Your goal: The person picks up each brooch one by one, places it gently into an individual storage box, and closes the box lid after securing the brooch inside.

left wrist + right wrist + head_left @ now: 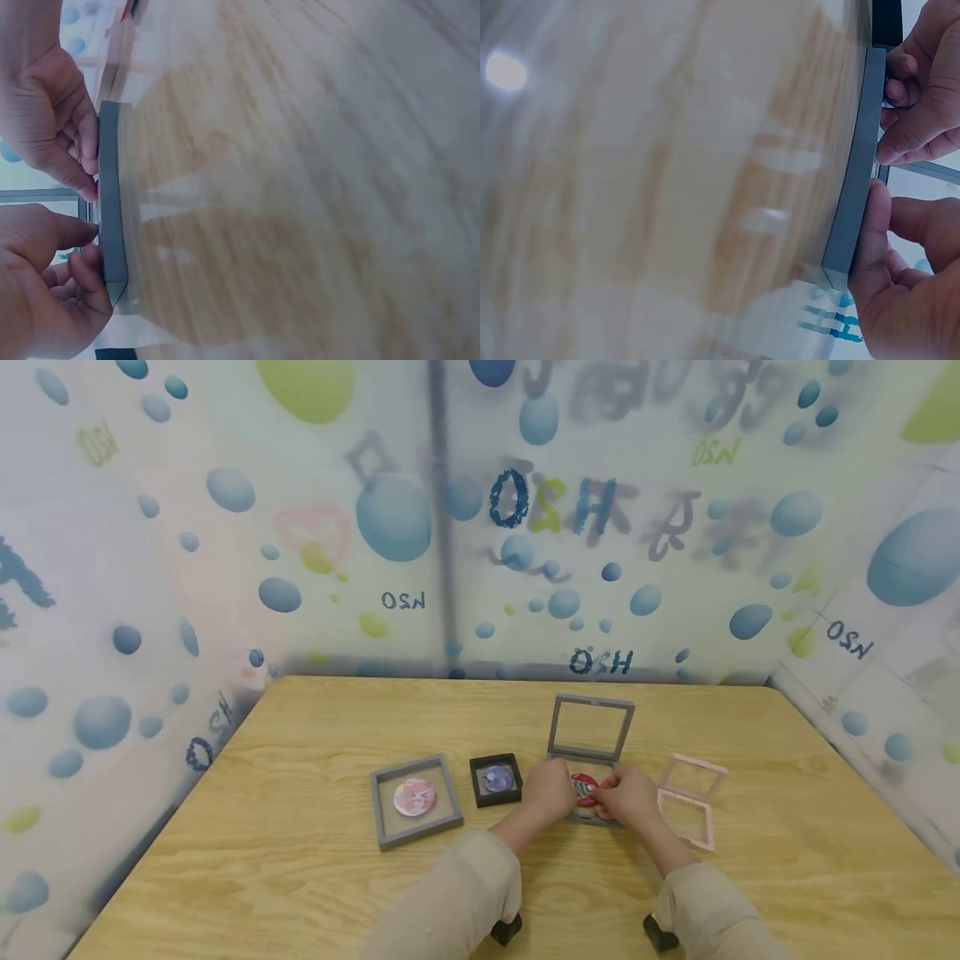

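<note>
Red badge [582, 788] lies between the hands [549, 790] [628, 797], seemingly pinched by the right.

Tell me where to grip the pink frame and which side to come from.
Probably pinch the lower half's right rim, coming from the right. The pink frame is open, with that half lying flat on the table, so the thin, straight rim is exposed; the right forearm crowds the left side, and the raised upper half might swing if pulled.

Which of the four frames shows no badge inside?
The pink frame, farthest right. The open grey frame has a red badge, the black frame a purple badge, the leftmost grey frame a pink badge.
</note>
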Available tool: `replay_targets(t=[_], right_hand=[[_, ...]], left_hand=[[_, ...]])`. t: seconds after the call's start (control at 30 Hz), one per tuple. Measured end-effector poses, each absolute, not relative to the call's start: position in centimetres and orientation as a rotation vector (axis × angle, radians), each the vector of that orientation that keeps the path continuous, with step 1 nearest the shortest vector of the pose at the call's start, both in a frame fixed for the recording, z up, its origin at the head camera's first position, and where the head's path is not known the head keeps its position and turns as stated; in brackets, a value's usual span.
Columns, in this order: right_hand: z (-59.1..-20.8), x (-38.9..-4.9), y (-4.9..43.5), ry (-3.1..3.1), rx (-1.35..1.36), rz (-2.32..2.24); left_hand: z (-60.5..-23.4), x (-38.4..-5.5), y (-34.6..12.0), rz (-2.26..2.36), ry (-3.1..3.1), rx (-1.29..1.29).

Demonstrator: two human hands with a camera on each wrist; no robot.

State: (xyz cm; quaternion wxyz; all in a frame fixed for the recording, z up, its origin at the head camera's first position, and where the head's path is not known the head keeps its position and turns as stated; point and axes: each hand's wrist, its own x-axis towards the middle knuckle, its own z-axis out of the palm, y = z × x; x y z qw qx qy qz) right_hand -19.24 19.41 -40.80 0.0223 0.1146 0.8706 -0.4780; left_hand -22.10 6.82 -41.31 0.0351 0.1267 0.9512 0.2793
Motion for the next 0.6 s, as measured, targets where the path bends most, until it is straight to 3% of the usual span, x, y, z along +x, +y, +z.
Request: replay_targets(t=[0.3,0.6], right_hand=[[-40.6,-19.4,19.3,2.687,0.341,-1.411],[-39.6,-18.8,19.3,2.869,0.215,-1.1]], left_hand=[[-40.6,-22.3,5.9,0.91,2.874,0.447],[-38.5,-23.3,4.4,1.28,2.757,0.216]])
